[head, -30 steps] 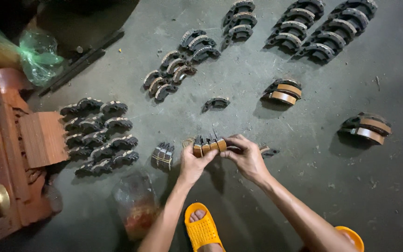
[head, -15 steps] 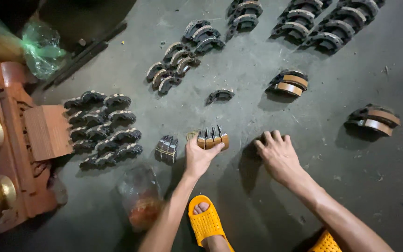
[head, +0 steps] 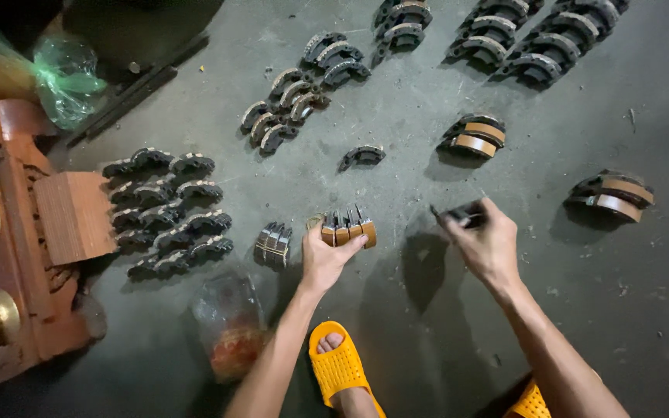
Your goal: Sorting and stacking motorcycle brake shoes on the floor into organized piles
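Note:
My left hand (head: pixel 327 260) grips a small row of brown-lined metal pads (head: pixel 348 229) that stand on edge on the grey concrete floor (head: pixel 396 116). My right hand (head: pixel 485 241) is off to the right and pinches a single dark pad (head: pixel 462 214) just above the floor. A second short stack of grey pads (head: pixel 274 243) stands directly left of my left hand. One curved dark shoe (head: pixel 361 156) lies alone on the floor beyond both hands.
Rows of curved dark shoes lie at left (head: pixel 168 210), upper centre (head: pixel 303 85) and top right (head: pixel 520 39). Two brown-lined shoe pairs (head: pixel 472 136) (head: pixel 612 195) lie right. A carved wooden stand (head: pixel 36 232), green plastic bag (head: pixel 60 77) and clear bag (head: pixel 230 325) sit left. Orange sandals (head: pixel 340 364) below.
My right hand left the row of pads, reached out to the right over the floor and now holds a single dark pad. My left hand has stayed on the row.

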